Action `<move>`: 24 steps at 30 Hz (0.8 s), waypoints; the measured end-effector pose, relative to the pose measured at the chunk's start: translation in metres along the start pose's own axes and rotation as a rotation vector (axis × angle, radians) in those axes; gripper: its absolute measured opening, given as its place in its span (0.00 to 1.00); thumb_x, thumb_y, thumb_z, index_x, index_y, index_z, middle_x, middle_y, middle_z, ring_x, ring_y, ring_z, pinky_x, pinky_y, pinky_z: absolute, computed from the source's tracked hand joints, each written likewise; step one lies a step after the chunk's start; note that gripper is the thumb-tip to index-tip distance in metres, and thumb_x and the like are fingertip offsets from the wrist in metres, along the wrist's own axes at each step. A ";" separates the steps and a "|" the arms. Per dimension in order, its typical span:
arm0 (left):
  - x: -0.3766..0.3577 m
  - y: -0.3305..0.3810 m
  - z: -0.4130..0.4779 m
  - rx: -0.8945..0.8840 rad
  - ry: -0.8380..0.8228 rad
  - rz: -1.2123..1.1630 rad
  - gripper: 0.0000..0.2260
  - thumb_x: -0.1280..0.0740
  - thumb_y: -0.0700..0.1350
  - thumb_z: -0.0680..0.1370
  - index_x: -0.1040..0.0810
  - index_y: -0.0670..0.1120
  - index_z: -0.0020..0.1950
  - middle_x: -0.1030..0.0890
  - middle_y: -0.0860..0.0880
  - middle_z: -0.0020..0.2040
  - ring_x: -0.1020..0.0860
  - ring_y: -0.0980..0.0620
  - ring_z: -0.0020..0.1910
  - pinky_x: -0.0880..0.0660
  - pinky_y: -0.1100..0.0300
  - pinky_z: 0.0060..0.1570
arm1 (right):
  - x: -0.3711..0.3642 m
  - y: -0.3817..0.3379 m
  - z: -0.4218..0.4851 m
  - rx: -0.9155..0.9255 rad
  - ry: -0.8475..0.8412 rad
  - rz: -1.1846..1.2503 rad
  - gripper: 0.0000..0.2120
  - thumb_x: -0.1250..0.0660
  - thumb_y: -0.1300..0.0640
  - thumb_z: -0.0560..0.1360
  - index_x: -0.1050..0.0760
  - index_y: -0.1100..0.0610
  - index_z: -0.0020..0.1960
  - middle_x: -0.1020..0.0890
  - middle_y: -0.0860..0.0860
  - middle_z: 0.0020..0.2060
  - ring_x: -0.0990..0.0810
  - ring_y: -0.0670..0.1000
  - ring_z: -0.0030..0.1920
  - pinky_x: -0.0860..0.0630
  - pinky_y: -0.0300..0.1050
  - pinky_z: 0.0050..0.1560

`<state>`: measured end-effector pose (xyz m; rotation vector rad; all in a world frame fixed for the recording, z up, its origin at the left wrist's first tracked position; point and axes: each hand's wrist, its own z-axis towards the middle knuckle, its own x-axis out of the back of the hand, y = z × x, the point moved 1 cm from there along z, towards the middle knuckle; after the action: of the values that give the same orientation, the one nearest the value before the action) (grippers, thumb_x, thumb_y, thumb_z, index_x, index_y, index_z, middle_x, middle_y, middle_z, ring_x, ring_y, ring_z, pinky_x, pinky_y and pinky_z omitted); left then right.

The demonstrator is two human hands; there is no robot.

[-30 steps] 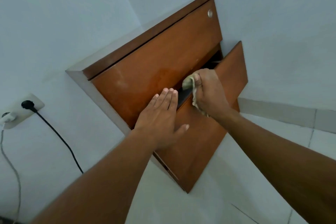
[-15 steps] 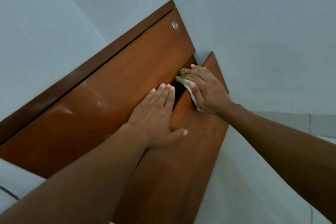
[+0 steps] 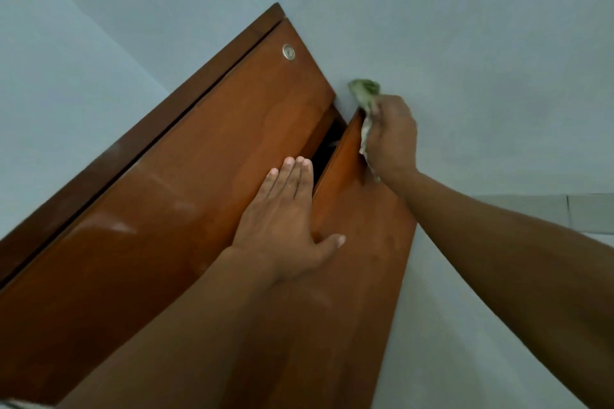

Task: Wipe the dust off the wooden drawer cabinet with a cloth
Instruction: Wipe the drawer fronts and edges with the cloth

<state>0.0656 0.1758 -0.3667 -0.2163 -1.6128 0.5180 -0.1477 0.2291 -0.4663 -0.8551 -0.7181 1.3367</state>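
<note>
Wooden drawer cabinet (image 3: 186, 216): glossy reddish-brown, seen at a steep tilt against the wall. Upper drawer front (image 3: 216, 176) closed, round silver lock (image 3: 288, 52) near its far corner. Lower drawer (image 3: 362, 259) pulled out a bit, dark gap between the two. Cloth (image 3: 365, 93): pale green, crumpled, bunched in the right hand (image 3: 392, 136) at the lower drawer's far top corner

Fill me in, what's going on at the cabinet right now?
A person is dusting the reddish-brown wooden drawer cabinet. Their left hand lies flat, fingers straight, on the glossy upper drawer front. Their right hand grips a crumpled greenish cloth at the far top corner of the lower drawer front, which stands slightly pulled out, a dark gap showing between the two fronts.
</note>
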 end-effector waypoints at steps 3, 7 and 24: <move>-0.001 0.001 -0.004 0.010 0.012 -0.029 0.48 0.48 0.71 0.75 0.66 0.43 0.81 0.62 0.46 0.83 0.66 0.52 0.80 0.64 0.53 0.79 | 0.018 -0.009 -0.024 -0.386 0.162 0.108 0.13 0.45 0.56 0.84 0.25 0.57 0.45 0.20 0.53 0.42 0.21 0.55 0.46 0.29 0.45 0.48; 0.000 0.001 -0.012 -0.002 0.022 -0.065 0.43 0.48 0.64 0.76 0.64 0.43 0.82 0.60 0.47 0.83 0.64 0.52 0.81 0.63 0.54 0.79 | 0.030 -0.045 -0.105 -0.188 0.102 0.241 0.10 0.43 0.59 0.84 0.23 0.58 0.54 0.19 0.51 0.50 0.22 0.46 0.52 0.27 0.42 0.56; -0.007 0.009 -0.028 0.026 0.001 -0.358 0.45 0.34 0.55 0.79 0.66 0.50 0.81 0.66 0.63 0.73 0.73 0.65 0.69 0.71 0.68 0.66 | -0.003 0.036 -0.078 -0.385 -0.322 0.033 0.26 0.54 0.48 0.86 0.50 0.55 0.82 0.45 0.53 0.81 0.47 0.53 0.81 0.48 0.52 0.80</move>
<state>0.0922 0.1863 -0.3765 0.0927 -1.5981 0.2621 -0.1006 0.2185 -0.5379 -0.9659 -1.2461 1.4049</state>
